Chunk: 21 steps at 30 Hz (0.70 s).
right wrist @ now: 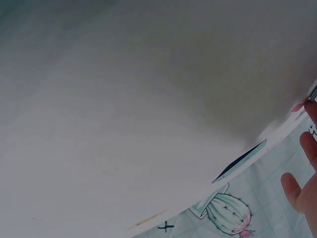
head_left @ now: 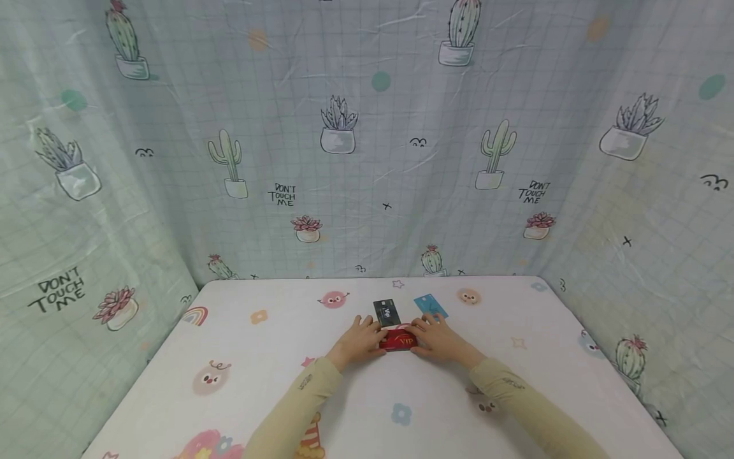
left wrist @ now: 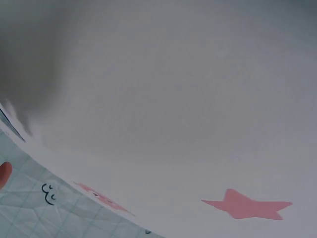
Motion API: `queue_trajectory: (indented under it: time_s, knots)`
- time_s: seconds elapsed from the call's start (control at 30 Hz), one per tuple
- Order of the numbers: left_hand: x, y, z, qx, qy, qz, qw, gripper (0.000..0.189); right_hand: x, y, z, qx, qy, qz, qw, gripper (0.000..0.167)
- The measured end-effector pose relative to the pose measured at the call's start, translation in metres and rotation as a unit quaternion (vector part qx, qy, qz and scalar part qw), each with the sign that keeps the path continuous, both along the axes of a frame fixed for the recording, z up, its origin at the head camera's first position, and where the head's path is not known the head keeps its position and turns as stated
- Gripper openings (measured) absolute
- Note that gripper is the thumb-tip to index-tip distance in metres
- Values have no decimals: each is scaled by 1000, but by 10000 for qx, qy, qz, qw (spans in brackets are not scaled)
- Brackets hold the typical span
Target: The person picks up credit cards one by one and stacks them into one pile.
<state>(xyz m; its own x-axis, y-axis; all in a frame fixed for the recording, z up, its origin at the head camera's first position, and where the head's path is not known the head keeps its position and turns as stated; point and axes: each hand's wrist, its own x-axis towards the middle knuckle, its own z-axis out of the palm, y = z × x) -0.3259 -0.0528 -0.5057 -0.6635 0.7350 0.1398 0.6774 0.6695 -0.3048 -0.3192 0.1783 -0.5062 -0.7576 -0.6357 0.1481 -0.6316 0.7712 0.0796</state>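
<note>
A red VIP card point(head_left: 399, 340) lies between the two hands, with a dark edge under its near side. My left hand point(head_left: 360, 340) grips its left end, thumb at the near corner and fingers at the far one. At the right end, my right hand point(head_left: 441, 340) holds it between thumb and fingers. Just beyond lies a black Vip card point(head_left: 387, 311), and right of that a blue card point(head_left: 427, 304), partly behind the right fingers. In the right wrist view several fingers point(right wrist: 308, 146) show at the edge; the left wrist view catches only a fingertip point(left wrist: 4, 174).
The white table cover point(head_left: 252, 382) carries printed flowers, stars and faces. A cactus-print curtain point(head_left: 367, 242) rises behind the table's far edge and along both sides.
</note>
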Motion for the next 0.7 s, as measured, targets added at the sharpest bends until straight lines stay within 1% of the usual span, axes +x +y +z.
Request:
queue_trajectory:
  time_s: [0.1,0.27,0.47,0.7]
  knots:
    - [-2,0,-2,16,-1,-43,10000,43,1,0,1,-78,20,63,9999,49]
    - [-3,0,-2,-6,17,-104,9999,41,2,0,0,-76,40,133,9999,50]
    - [-3,0,-1,-157,-10,-52,9999,39,-1,1,-3,77,338,297,9990,51]
    - [-4,0,0,-182,-8,-112,9998,41,-4,2,-7,199,462,237,9985,52]
